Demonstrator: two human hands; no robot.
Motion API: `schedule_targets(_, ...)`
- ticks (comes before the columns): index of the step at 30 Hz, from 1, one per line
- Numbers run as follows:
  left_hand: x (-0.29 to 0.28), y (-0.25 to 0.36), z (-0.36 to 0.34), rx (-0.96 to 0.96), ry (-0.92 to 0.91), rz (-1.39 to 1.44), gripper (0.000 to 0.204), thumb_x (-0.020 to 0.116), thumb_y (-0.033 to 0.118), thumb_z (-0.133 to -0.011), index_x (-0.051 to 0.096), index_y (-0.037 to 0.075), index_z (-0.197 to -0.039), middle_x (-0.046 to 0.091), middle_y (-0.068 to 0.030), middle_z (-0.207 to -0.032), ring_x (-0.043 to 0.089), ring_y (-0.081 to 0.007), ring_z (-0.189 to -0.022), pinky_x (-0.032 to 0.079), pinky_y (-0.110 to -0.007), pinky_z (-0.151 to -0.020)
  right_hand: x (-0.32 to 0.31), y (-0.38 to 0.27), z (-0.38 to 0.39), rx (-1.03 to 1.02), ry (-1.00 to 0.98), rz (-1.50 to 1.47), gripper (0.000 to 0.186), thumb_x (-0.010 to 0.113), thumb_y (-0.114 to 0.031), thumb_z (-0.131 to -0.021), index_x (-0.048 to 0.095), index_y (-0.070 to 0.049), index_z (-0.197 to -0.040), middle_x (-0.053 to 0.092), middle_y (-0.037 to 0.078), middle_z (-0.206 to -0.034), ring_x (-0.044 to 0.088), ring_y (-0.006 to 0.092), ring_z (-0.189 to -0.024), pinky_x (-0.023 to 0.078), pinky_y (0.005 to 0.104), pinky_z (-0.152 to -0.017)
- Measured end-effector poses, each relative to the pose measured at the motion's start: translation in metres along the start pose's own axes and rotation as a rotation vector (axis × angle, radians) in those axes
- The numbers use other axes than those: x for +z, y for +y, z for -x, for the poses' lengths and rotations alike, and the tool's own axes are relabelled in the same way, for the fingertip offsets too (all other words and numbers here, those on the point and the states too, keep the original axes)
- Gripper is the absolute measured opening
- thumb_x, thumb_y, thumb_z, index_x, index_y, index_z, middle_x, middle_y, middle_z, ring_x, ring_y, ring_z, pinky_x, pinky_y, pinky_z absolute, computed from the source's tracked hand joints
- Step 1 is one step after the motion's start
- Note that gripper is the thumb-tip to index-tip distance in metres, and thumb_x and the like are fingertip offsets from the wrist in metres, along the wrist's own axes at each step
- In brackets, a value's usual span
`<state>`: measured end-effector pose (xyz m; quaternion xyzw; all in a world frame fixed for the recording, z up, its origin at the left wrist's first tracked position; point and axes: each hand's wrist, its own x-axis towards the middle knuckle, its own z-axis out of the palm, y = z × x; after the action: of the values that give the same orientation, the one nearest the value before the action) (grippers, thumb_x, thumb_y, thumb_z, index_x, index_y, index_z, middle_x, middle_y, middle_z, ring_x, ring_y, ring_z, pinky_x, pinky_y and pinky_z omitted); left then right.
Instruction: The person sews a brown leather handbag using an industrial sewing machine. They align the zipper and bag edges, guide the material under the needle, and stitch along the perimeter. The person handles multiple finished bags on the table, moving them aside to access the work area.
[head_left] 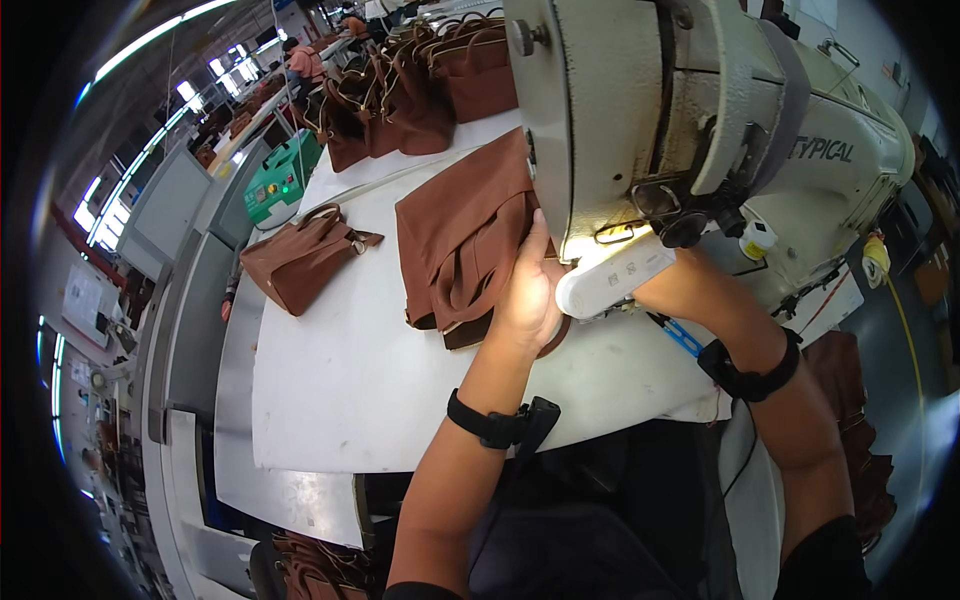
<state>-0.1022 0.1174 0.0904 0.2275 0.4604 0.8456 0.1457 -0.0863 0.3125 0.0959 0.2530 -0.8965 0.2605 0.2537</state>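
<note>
A large brown leather-like bag [455, 225] lies on the white, curved-edge worktop [330, 390], its right side up against the bulky cream metal sewing machine [615, 110]. The left hand [533, 295] rests against that side of the bag, one digit pointing up along it; its other fingers are hidden, so whether they pinch the material cannot be told. The right hand [665, 280] reaches in under the machine head, its fingers covered by a pale oblong attachment [615, 283] with a rounded end; their state cannot be told either. The machine head and this attachment stand in the way of the sewing area, where a bright light glows. Just below the right hand, a blue slotted strip [680, 336] shows at the worktop. To the left of the large bag, well apart from the hands, sits a smaller brown handled bag [300, 265], with a green box with lit indicators [282, 180] beyond it. Behind, a crowded row of brown handbags [400, 100] stands close to the machine.
</note>
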Motion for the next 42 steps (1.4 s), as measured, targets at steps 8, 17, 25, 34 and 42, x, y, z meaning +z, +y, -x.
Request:
schedule_targets(8, -0.016, -0.004, -0.03, -0.172, -0.033, -0.139, 0.057, 0.034, 0.04, -0.113, 0.04, 0.006, -0.158, 0.044, -0.0105, -0.16, 0.046, -0.0227, -0.144, 0.04, -0.043, -0.117, 0.0, 0.027, 0.003, 0.15, -0.18, -0.039, 0.024, 0.067, -0.012, -0.088, 0.072, -0.007, -0.11, 0.074, 0.02, -0.107, 0.07, 0.0396, -0.103, 0.057, 0.0463, -0.087)
schedule_targets(17, -0.013, 0.008, -0.013, -0.053, 0.18, -0.114, 0.03, 0.058, 0.015, -0.105, 0.059, 0.003, -0.133, 0.067, -0.0099, -0.127, 0.064, -0.021, -0.113, 0.052, -0.035, -0.097, 0.002, -0.019, 0.0, 0.072, 0.364, 0.121, 0.011, 0.072, -0.013, -0.083, 0.072, -0.002, -0.08, 0.072, 0.015, -0.084, 0.068, 0.0381, -0.088, 0.05, 0.0463, -0.087)
schedule_targets(25, -0.014, -0.013, -0.002, 0.185, 0.335, -0.004, 0.039, 0.054, 0.019, -0.108, 0.056, -0.004, -0.14, 0.061, -0.011, -0.141, 0.059, -0.0195, -0.127, 0.044, -0.036, -0.111, -0.002, -0.027, 0.002, 0.294, 0.283, -0.374, 0.019, 0.076, -0.023, -0.082, 0.077, -0.003, -0.083, 0.074, 0.015, -0.082, 0.072, 0.0332, -0.079, 0.055, 0.0421, -0.076)
schedule_targets(34, 0.009, -0.016, 0.026, 0.164, 0.288, 0.141, 0.035, 0.041, 0.019, -0.114, 0.049, 0.004, -0.145, 0.057, -0.0105, -0.146, 0.056, -0.0235, -0.136, 0.046, -0.044, -0.115, -0.004, -0.024, 0.005, 0.332, 0.098, -0.521, 0.017, 0.076, -0.02, -0.074, 0.071, -0.004, -0.075, 0.071, 0.011, -0.075, 0.068, 0.0273, -0.07, 0.054, 0.0374, -0.07)
schedule_targets(42, 0.019, -0.02, 0.036, 0.131, 0.433, 0.056, 0.039, 0.049, 0.021, -0.111, 0.049, 0.005, -0.146, 0.059, -0.0104, -0.144, 0.058, -0.0234, -0.131, 0.044, -0.044, -0.11, -0.024, -0.034, 0.008, 0.319, -0.011, -0.417, 0.023, 0.074, -0.023, -0.072, 0.064, -0.003, -0.077, 0.066, 0.011, -0.076, 0.064, 0.0263, -0.07, 0.049, 0.038, -0.065)
